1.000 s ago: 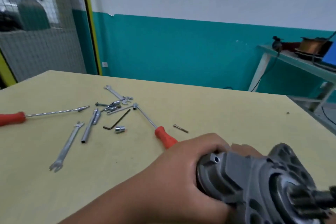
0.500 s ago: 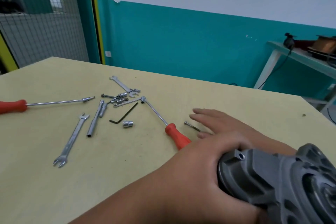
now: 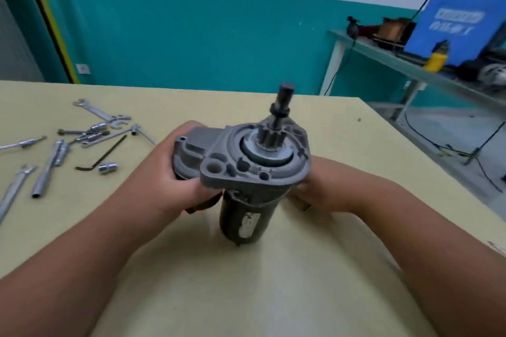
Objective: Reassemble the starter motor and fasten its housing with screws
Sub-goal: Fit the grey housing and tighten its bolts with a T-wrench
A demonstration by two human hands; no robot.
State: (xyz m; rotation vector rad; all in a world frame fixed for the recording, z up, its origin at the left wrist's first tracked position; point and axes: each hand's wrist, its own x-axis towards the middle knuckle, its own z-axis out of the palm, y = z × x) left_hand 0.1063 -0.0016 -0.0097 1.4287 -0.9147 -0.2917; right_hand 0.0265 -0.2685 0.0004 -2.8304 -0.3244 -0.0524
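Note:
The starter motor stands upright in the middle of the view, its black cylindrical body pointing down at the yellow table. Its grey cast housing faces up, with the pinion gear and shaft sticking out on top. My left hand grips the left side of the grey housing, thumb on the near edge. My right hand holds the motor from the right, its fingers mostly hidden under the flange.
Loose tools lie at the table's left: an open-end wrench, a black hex key, a small socket and a tube spanner. A side bench with a blue box stands beyond the table's right edge.
The motor came from the lower right corner to the centre and now stands upright. My right hand left the table near the small screw and took hold of the motor's right side.

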